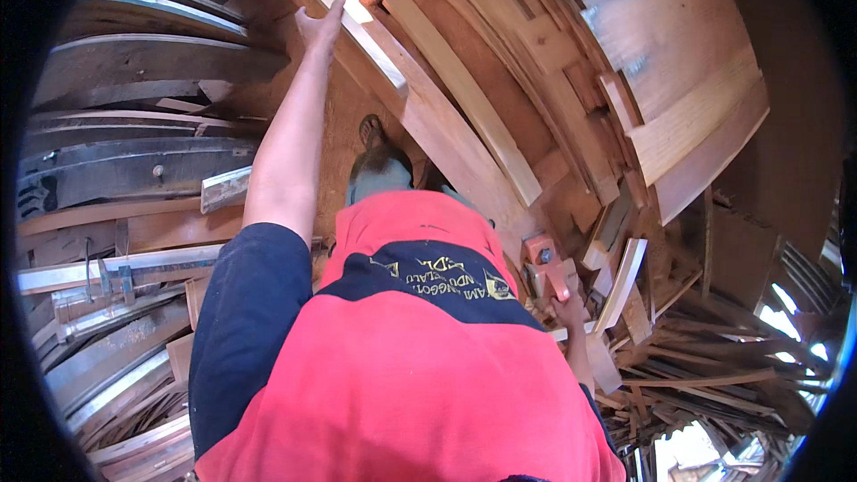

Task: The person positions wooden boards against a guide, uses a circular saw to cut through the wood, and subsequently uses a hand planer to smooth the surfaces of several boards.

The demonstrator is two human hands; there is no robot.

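Observation:
My left hand (320, 29) is stretched far forward at the left end of the work. Its thumb lies over the edge of a pale, narrow wooden strip (373, 52), and some of its fingers are hidden. The strip lies slantwise along a broader reddish plank (455, 147). Low at my right side, my right hand (569, 311) grips the handle of a red power planer (546, 270) with a dark round knob. The planer sits at the near end of the plank, partly beyond my body. Whether its sole touches the wood cannot be made out.
Another pale batten (464, 98) lies to the right of the plank. Large boards (692, 80) lean at the upper right. Stacked dark planks (134, 161) fill the left side, and scrap wood (705, 375) is heaped at the lower right. My foot (373, 131) shows below.

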